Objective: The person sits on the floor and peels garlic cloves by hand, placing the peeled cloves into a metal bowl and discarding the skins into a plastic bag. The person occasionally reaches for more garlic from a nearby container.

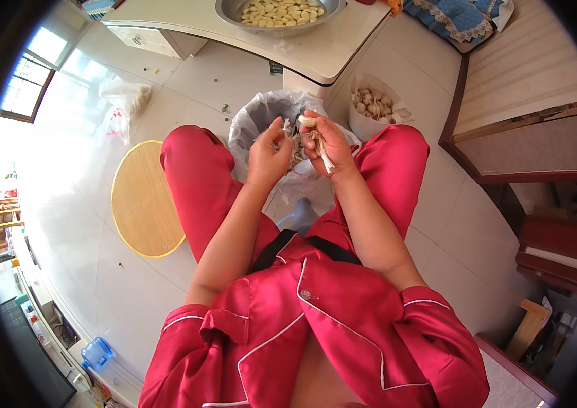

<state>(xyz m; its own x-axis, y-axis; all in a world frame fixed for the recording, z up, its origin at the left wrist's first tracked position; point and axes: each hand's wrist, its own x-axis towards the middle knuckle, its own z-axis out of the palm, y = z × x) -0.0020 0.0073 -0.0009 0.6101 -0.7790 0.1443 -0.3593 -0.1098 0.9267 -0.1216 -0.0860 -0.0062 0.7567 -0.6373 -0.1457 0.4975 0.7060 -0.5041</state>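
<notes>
My right hand (333, 143) is closed around part of a garlic bulb with its dry stalk (325, 155) hanging down across the palm. A pale garlic clove (307, 121) shows at its thumb and fingertips. My left hand (269, 157) is just beside it, fingers apart, with nothing plainly held; its fingertips are partly hard to make out. Both hands are over a bin lined with a whitish plastic bag (241, 122), between my knees. Papery garlic skins (296, 153) lie inside, partly hidden by the hands.
A metal basin (225, 11) of peeled cloves stands on the table (186, 18) ahead. To the right, a white bag-like container (362, 122) holds garlic bulbs (374, 104). A round wooden stool (146, 199) stands by my left knee; a plastic bag (120, 104) lies on the floor.
</notes>
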